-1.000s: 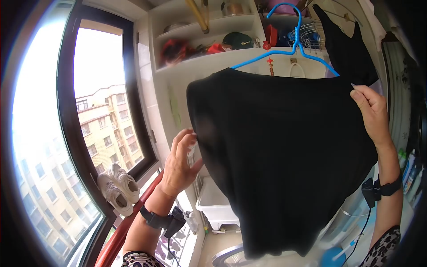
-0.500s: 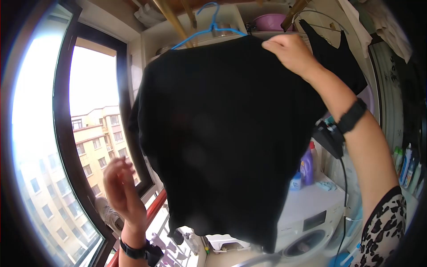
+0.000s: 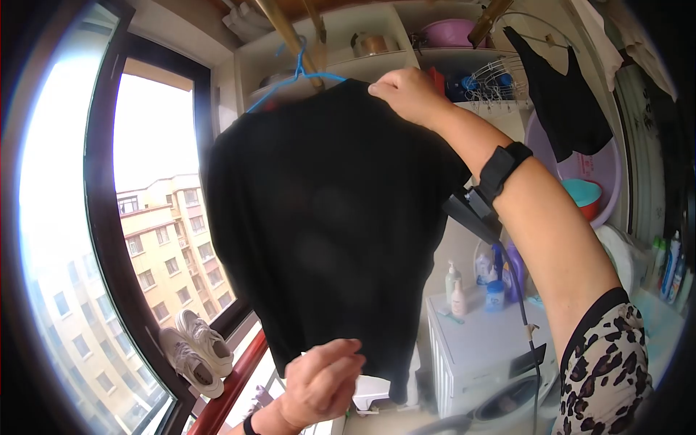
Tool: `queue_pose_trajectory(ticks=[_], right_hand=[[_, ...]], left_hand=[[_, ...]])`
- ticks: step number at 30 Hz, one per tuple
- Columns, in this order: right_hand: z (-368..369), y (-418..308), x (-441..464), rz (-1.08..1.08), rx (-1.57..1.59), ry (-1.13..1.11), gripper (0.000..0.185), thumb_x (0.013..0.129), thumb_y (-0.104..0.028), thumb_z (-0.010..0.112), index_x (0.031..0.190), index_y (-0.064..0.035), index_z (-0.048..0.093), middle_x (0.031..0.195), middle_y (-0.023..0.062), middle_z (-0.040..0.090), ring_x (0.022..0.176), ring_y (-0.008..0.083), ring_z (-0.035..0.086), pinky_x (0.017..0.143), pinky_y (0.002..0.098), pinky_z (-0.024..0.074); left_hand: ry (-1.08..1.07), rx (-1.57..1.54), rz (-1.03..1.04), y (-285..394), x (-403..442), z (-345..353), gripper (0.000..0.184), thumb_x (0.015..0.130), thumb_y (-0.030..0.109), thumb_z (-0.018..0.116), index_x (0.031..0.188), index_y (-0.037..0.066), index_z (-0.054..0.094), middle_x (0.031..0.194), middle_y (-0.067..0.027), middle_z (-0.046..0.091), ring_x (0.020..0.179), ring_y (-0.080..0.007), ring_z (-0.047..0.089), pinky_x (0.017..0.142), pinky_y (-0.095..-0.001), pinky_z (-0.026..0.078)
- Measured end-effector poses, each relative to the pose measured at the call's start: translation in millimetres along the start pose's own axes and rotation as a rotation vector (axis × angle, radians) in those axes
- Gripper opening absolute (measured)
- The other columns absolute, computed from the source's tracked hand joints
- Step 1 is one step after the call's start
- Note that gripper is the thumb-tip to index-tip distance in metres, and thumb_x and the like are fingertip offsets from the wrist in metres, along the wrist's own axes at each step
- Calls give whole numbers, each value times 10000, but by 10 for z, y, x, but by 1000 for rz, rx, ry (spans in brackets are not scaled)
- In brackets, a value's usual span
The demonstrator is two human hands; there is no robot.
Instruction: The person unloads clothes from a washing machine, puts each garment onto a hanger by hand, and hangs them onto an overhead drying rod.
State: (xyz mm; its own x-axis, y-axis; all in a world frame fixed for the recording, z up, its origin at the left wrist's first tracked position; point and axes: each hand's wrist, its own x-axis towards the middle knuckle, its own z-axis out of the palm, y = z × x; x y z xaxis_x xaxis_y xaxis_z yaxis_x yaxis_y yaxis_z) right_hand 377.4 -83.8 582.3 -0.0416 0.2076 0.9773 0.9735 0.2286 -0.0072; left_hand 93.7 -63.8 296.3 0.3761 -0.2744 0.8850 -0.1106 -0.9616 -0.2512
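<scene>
A black short-sleeved shirt (image 3: pixel 319 210) hangs on a blue clothes hanger (image 3: pixel 299 71) in front of me. My right hand (image 3: pixel 413 94) is closed in a pinch on its upper right shoulder, beside the neckline. Low in front of the shirt, near the hem, is my left hand (image 3: pixel 324 380). Its fingers are loosely bent, and no cloth shows gathered in them. Part of the hanger inside the shirt is hidden.
A window (image 3: pixel 152 174) stands open at left, with white sneakers (image 3: pixel 194 351) by the red rail (image 3: pixel 232 391). Behind the shirt are a white washing machine (image 3: pixel 471 348) with bottles on top and shelves. A black garment (image 3: pixel 565 101) hangs at right.
The shirt and hanger have shifted left in view, with my right hand still on the shoulder. My left hand has come from the window side to the front of the shirt's hem.
</scene>
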Motion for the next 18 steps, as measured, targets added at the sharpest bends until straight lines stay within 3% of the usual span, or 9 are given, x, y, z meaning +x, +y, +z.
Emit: queue_pose_trajectory(ticks=[3, 4, 6, 9, 12, 14, 16, 18], right_hand=[[-112, 119, -239, -62, 41, 105, 291, 791, -330, 637, 837, -46, 683, 731, 114, 639, 714, 236, 614, 672, 343, 463], [-202, 226, -331, -27, 160, 39, 396, 767, -348, 667, 981, -15, 675, 881, 130, 679, 867, 222, 641, 744, 317, 471], [-254, 398, -655, 213, 403, 130, 415, 791, -329, 663, 995, 32, 652, 898, 116, 675, 863, 163, 623, 758, 301, 461], [-480, 434, -1175, 396, 539, -36, 378, 871, -289, 617, 1066, 35, 616, 956, 47, 647, 867, 108, 588, 771, 245, 446], [-638, 820, -1496, 515, 315, 67, 374, 859, -284, 611, 1058, 32, 629, 936, 66, 649, 838, 96, 566, 761, 252, 442], [-737, 960, -1663, 491, 389, 295, 357, 876, -302, 595, 1029, 17, 636, 859, 35, 644, 790, 106, 577, 751, 252, 448], [-793, 746, -1840, 678, 439, 278, 377, 871, -295, 601, 1104, 2, 599, 950, 53, 629, 874, 138, 585, 796, 276, 454], [-777, 782, -2066, 628, 554, 418, 389, 869, -284, 601, 1146, -14, 566, 1037, 67, 600, 953, 158, 569, 826, 294, 453]], left_hand=[[-278, -88, -99, -5, -114, 233, 246, 723, -10, 661, 957, 9, 587, 1092, -144, 561, 772, -254, 622, 651, -305, 518], [-292, -70, -113, -36, -147, 315, 248, 724, 5, 669, 961, 14, 596, 1101, -142, 558, 798, -255, 622, 661, -308, 522], [-326, -39, -144, -131, -231, 502, 253, 726, 35, 685, 967, 24, 613, 1120, -140, 553, 851, -256, 623, 680, -313, 530], [-365, 76, -239, -357, -286, 678, 308, 717, 73, 680, 1009, 17, 601, 1184, -154, 511, 1001, -304, 559, 840, -376, 472], [-457, 287, -318, -596, -409, 840, 361, 693, 105, 695, 1029, 10, 600, 1212, -156, 496, 1097, -319, 500, 914, -392, 406], [-497, 340, -408, -715, -530, 946, 357, 699, 120, 695, 1022, 3, 599, 1219, -159, 490, 1079, -314, 497, 904, -396, 405], [-492, 345, -398, -758, -622, 1038, 340, 711, 122, 691, 1018, 6, 601, 1195, -154, 506, 1037, -308, 518, 870, -390, 422], [-493, 267, -362, -694, -624, 1124, 318, 719, 123, 689, 1004, 10, 604, 1156, -146, 535, 999, -303, 538, 846, -385, 432]])
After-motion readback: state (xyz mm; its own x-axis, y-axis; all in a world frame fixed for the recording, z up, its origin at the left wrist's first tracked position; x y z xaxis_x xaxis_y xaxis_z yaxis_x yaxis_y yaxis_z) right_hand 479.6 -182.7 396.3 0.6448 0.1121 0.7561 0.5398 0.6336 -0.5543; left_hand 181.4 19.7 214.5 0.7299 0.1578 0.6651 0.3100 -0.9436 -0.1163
